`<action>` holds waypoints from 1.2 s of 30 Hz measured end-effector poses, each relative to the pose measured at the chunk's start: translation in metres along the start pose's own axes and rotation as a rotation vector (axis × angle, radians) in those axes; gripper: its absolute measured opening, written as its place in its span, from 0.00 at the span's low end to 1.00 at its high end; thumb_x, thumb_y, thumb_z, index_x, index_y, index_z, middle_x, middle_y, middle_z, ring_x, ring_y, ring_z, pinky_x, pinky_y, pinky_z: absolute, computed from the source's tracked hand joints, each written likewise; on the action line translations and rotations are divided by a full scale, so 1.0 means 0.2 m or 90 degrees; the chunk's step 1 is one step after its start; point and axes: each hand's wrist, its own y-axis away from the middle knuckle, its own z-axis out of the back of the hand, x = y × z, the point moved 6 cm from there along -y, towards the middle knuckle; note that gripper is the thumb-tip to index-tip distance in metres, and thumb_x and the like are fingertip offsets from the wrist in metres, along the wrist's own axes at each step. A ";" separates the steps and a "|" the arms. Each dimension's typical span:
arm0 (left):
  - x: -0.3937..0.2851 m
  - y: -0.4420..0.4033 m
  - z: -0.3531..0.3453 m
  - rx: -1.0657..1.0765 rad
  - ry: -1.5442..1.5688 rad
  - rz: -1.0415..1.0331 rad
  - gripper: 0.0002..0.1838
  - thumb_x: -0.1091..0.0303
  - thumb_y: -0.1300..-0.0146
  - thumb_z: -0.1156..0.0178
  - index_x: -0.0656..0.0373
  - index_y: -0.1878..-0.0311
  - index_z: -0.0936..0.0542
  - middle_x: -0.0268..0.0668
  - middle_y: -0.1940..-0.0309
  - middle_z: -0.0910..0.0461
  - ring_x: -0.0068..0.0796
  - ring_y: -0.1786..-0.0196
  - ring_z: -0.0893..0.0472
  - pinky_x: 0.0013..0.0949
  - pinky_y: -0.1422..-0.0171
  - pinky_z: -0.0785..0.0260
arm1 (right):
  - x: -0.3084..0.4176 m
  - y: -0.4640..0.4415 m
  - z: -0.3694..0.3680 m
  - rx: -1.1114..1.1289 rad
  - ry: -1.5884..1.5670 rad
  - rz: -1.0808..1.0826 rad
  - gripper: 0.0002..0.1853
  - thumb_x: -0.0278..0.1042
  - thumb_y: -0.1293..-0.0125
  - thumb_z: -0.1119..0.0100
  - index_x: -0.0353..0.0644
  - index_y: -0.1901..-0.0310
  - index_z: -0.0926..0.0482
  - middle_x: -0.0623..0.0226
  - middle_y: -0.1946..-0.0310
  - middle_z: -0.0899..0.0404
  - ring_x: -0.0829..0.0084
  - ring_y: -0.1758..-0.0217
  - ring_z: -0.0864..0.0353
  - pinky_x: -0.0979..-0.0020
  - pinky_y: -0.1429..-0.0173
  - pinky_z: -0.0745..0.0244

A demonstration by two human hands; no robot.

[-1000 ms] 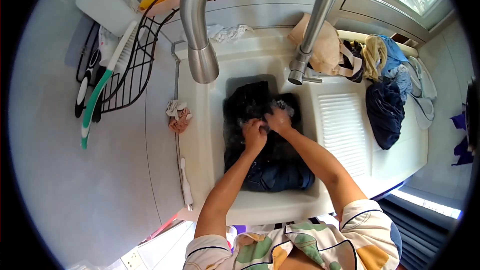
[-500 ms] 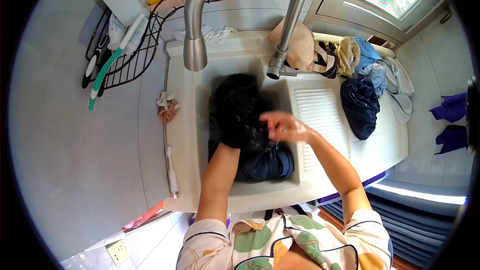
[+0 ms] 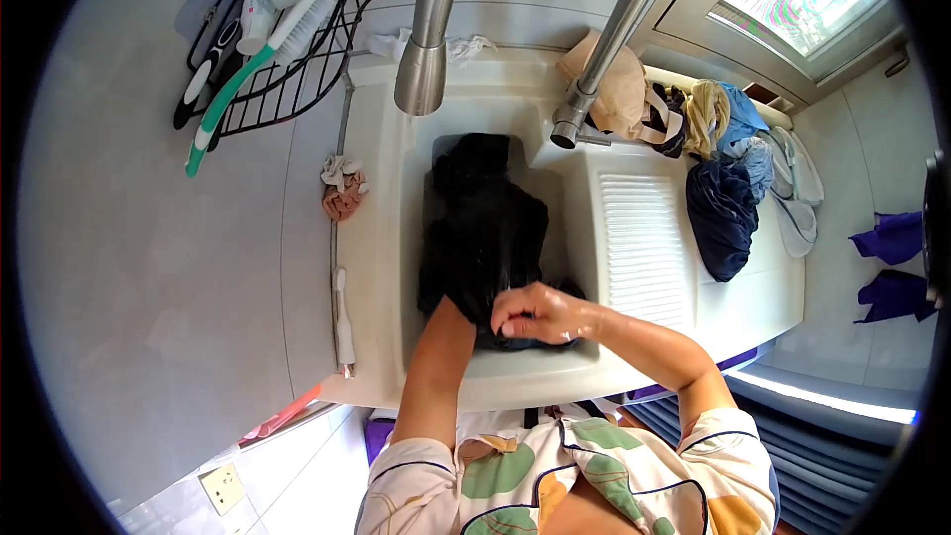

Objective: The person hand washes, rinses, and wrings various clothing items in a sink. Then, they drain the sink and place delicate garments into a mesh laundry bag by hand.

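Observation:
A wet black garment (image 3: 485, 228) lies spread in the basin of the white sink (image 3: 374, 337). My left forearm (image 3: 436, 362) reaches down into its near end; the cloth covers that hand, so its fingers do not show. Just to the right, my right hand (image 3: 540, 312) is closed at the garment's near edge, with its fingers curled on the black cloth. Dark fabric (image 3: 573, 312) shows beneath and behind this hand, low in the basin.
Above the basin hangs a metal faucet (image 3: 423, 79). A ribbed washboard (image 3: 644, 248) adjoins it on the right, with a navy cloth bundle (image 3: 721, 218), other clothes and pale slippers (image 3: 794, 178) beyond. Leftward are a toothbrush (image 3: 344, 322) and a wire rack (image 3: 287, 99) holding a green-handled brush (image 3: 233, 89).
My right hand has come nearer and slightly left, its loose fingers now closed on the cloth. The black garment is stretched longer toward me, covering most of the navy-looking fabric. The view has shifted slightly.

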 end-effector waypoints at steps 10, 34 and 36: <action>-0.42 0.02 -0.14 0.015 -0.034 -0.153 0.11 0.70 0.51 0.48 0.62 0.63 0.28 0.42 0.62 0.28 0.35 0.57 0.29 0.34 0.58 0.36 | 0.05 0.15 0.16 -0.057 0.166 -0.001 0.04 0.22 0.47 0.50 0.34 0.69 0.27 0.60 0.73 0.28 0.65 0.69 0.29 0.71 0.65 0.34; -0.52 0.22 -0.35 0.051 -0.606 -0.389 0.13 0.69 0.49 0.49 0.62 0.59 0.29 0.43 0.60 0.28 0.35 0.56 0.29 0.33 0.58 0.35 | 0.04 -0.13 0.00 -0.078 -0.037 -0.125 0.04 0.26 0.42 0.51 0.36 0.67 0.28 0.71 0.73 0.28 0.84 0.68 0.33 0.80 0.63 0.36; -0.50 0.19 -0.33 0.043 -0.589 -0.377 0.13 0.69 0.49 0.50 0.62 0.59 0.29 0.42 0.60 0.28 0.35 0.56 0.29 0.33 0.57 0.35 | 0.01 -0.11 0.01 -0.104 -0.218 -0.129 0.04 0.25 0.42 0.51 0.36 0.67 0.28 0.71 0.72 0.28 0.84 0.68 0.33 0.80 0.64 0.36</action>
